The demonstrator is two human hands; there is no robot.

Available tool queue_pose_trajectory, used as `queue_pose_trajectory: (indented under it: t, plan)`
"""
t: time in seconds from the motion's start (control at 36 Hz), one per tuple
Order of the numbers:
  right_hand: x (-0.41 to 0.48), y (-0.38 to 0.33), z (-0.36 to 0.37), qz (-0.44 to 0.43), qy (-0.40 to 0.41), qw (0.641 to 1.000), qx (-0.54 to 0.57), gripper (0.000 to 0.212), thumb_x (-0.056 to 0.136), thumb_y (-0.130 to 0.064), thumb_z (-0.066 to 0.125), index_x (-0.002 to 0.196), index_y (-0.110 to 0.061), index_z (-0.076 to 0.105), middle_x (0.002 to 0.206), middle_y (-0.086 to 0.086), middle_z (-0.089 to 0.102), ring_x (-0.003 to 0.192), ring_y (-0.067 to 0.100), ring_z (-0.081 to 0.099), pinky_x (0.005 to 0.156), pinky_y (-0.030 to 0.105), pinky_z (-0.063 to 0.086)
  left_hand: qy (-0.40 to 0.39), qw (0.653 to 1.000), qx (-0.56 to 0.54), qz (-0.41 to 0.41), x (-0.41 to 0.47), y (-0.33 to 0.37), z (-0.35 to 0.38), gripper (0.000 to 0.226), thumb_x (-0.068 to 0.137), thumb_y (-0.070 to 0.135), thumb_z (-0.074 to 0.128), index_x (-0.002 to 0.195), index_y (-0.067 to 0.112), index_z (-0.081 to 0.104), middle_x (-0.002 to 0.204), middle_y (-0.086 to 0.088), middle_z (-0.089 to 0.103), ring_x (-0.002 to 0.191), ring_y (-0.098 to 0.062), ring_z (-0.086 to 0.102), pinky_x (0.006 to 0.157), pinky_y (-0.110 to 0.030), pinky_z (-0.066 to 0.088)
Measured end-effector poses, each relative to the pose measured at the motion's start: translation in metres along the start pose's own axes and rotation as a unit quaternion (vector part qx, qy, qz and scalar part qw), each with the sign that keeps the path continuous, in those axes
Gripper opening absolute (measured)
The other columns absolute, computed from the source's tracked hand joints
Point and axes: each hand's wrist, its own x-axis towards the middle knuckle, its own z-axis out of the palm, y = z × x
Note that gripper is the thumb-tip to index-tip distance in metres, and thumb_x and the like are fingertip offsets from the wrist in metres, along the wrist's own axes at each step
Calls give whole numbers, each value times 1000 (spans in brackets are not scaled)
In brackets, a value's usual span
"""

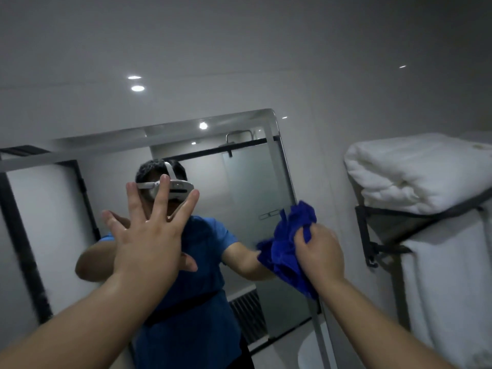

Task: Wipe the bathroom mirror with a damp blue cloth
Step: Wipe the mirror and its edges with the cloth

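Note:
The bathroom mirror [247, 182] fills the middle of the wall, its right edge running down past the cloth. My right hand [319, 251] grips a crumpled blue cloth [287, 251] and holds it against the glass near that right edge. My left hand [149, 235] is raised in front of the mirror with its fingers spread wide and straight, palm toward the glass; whether it touches the surface is unclear. The mirror reflects a person in a blue shirt, a headset, both arms and a frosted shower door.
A black wall rack [380, 235] to the right of the mirror carries folded white towels [415, 171], with another white towel [447, 294] hanging below. Grey tiled wall [239, 62] rises above the mirror. A white basin rim [306, 350] shows at the bottom.

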Motion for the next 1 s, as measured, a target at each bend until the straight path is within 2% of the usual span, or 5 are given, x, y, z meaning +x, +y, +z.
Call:
queue_pose_trajectory:
  t: [0.19,0.31,0.47,0.83,1.0]
  plan:
    - [-110,82,22,67,-93,988,-102,2,103,-33,54,101,-34,54,94,-5,63,95,24,66,82,34,49,-1,1000,11,-4,-3,2,0,152,55,95,68,153,49,-39,165,-8,-47,152,-61,-24,110,-86,21]
    - [-118,99,22,147,-193,960,-141,45,106,-26,55,145,-3,55,139,21,64,129,32,62,112,37,43,-9,1000,3,3,0,5,-5,151,57,95,67,152,48,-40,163,-9,-49,151,-61,-26,110,-87,20]
    - [-88,72,17,247,-131,959,-48,39,111,-28,45,86,-6,67,96,17,72,90,32,68,91,45,54,-27,1000,6,2,-2,0,-6,151,60,93,68,150,46,-44,162,-11,-51,149,-63,-29,110,-88,18]
    - [82,-102,-45,-46,-18,995,85,25,107,-43,43,108,-21,54,90,3,68,79,22,69,75,48,61,-10,1000,9,4,-1,3,-6,150,58,95,65,152,47,-42,164,-10,-47,151,-62,-23,111,-87,21]
    - [51,-68,-5,-80,61,995,18,33,96,-54,48,106,-22,50,95,2,64,86,27,66,74,38,53,-9,1000,14,4,-3,3,-6,151,57,96,64,151,46,-42,163,-11,-49,152,-62,-22,111,-86,23]
